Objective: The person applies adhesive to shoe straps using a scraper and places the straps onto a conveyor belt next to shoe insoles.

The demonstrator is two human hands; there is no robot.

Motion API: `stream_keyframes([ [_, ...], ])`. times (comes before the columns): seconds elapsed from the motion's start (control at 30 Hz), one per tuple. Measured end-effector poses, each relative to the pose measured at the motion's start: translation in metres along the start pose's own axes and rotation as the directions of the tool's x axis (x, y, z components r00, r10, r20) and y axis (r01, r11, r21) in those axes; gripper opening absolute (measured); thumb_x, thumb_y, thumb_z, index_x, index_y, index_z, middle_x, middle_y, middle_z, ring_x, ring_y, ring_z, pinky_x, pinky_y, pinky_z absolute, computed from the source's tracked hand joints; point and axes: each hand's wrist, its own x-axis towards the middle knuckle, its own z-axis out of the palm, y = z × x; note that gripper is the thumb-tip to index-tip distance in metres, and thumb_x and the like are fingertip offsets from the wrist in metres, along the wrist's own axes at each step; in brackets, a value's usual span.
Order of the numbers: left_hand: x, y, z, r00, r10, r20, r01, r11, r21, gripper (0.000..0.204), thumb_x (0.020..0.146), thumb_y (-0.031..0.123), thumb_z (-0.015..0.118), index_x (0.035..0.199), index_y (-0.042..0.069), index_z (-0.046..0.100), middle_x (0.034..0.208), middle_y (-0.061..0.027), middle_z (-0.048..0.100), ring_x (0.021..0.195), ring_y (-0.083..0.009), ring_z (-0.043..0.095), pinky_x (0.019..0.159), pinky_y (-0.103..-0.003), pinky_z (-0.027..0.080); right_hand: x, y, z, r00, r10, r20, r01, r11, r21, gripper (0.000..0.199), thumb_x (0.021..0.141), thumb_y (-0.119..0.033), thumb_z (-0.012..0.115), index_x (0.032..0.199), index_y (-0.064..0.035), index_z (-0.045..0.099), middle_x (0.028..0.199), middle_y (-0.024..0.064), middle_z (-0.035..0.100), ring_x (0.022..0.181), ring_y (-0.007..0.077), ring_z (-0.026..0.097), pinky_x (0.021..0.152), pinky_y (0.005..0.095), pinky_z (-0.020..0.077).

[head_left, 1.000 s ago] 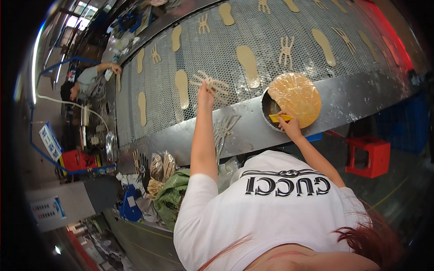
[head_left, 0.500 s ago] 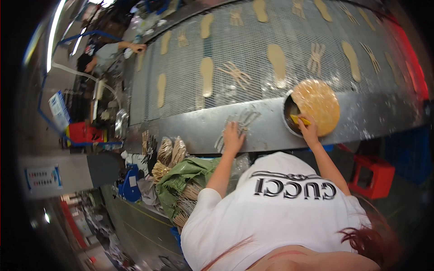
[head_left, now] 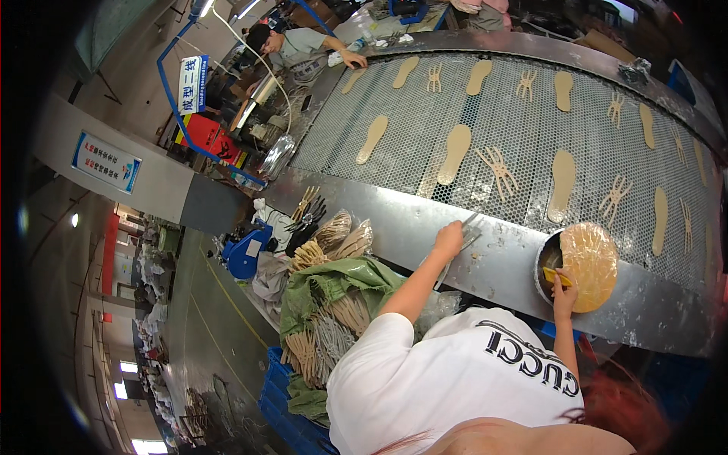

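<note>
Along the near edge of the long work line: one bare metal ledge (head_left: 402,220), bordering a mesh belt (head_left: 425,106). On the ledge, toward the person's right: one round pan (head_left: 538,267), dark inside at its left, the rest covered by an orange-tan disc (head_left: 591,265) under shiny film. Right hand (head_left: 563,290): at the pan's open part, fingers closed on a small yellow tool (head_left: 556,277). Left hand (head_left: 449,238): over the ledge, well apart from the pan, at a few grey straps (head_left: 472,230), fingers drawn together; whether they grip the straps or only touch them cannot be told. On the belt: tan sole-shaped pieces (head_left: 562,186), laid flat in rows, with tan many-armed strap pieces (head_left: 499,173) set between them. At the belt's far left end: one co-worker's hand (head_left: 353,58), beside a sole-shaped piece there. Below the ledge, left of the person's left forearm: one green sack (head_left: 341,280), open, containing strap bundles (head_left: 334,334), grey and tan; just beyond it, film-wrapped bundles (head_left: 345,236); beneath, one blue crate (head_left: 274,387). Farther left: one blue device (head_left: 246,252) with a white label.
</note>
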Motion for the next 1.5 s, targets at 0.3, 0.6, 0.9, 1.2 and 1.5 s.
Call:
stream_keyframes([
  [0.3,-0.012,0.023,-0.029,0.941,-0.041,-0.335,-0.050,0.965,-0.257,0.015,0.084,0.017,0.049,0.089,0.003,0.049,0.077,-0.0167,0.059,0.070,-0.0336,0.058,0.062,-0.043,0.045,-0.015,-0.021,-0.003,0.929,-0.284,0.237,0.368,0.781,-0.506,0.011,0.078,-0.001,0.058,0.088,-0.0030,0.060,0.083,0.0132,0.058,0.079,0.0279,0.057,0.070,0.0317,0.0447],
  [0.6,-0.051,0.074,0.009,0.906,0.171,0.387,0.212,0.608,-0.765,0.021,0.084,0.024,0.058,0.085,0.003,0.058,0.068,-0.0034,0.059,0.058,-0.0111,0.056,0.056,-0.028,0.047,-0.016,0.022,-0.006,0.940,-0.326,0.101,0.325,0.767,-0.553,0.014,0.080,-0.015,0.059,0.089,-0.0059,0.062,0.085,0.0135,0.060,0.080,0.0304,0.058,0.069,0.0364,0.0457],
  [0.9,-0.058,0.121,-0.002,0.820,0.212,0.532,0.254,0.698,-0.670,0.023,0.084,0.022,0.058,0.083,-0.001,0.056,0.067,-0.0051,0.056,0.053,-0.0111,0.053,0.049,-0.024,0.045,-0.009,-0.001,-0.009,0.990,0.123,-0.067,-0.128,0.989,-0.076,0.010,0.083,-0.009,0.057,0.091,-0.0038,0.060,0.076,0.0057,0.059,0.060,0.0126,0.056,0.055,0.0250,0.0446],
  [1.2,-0.062,0.120,0.015,0.772,0.178,0.610,0.338,0.698,-0.631,0.023,0.084,0.020,0.059,0.084,-0.003,0.057,0.066,-0.0058,0.057,0.052,-0.0111,0.053,0.048,-0.023,0.044,-0.007,-0.010,0.014,0.994,0.100,-0.034,-0.090,0.969,0.229,0.016,0.081,-0.003,0.059,0.097,-0.0036,0.058,0.076,0.0017,0.059,0.060,0.0057,0.055,0.055,0.0178,0.0457],
  [1.5,-0.059,0.099,0.006,0.778,0.200,0.595,0.344,0.658,-0.670,0.023,0.085,0.023,0.058,0.083,0.000,0.055,0.065,-0.0039,0.056,0.049,-0.0097,0.052,0.045,-0.022,0.041,0.000,0.002,0.014,0.992,0.090,-0.085,-0.088,0.996,0.034,0.013,0.079,-0.004,0.059,0.093,-0.0031,0.059,0.076,0.0034,0.061,0.059,0.0078,0.058,0.054,0.0199,0.0468],
])
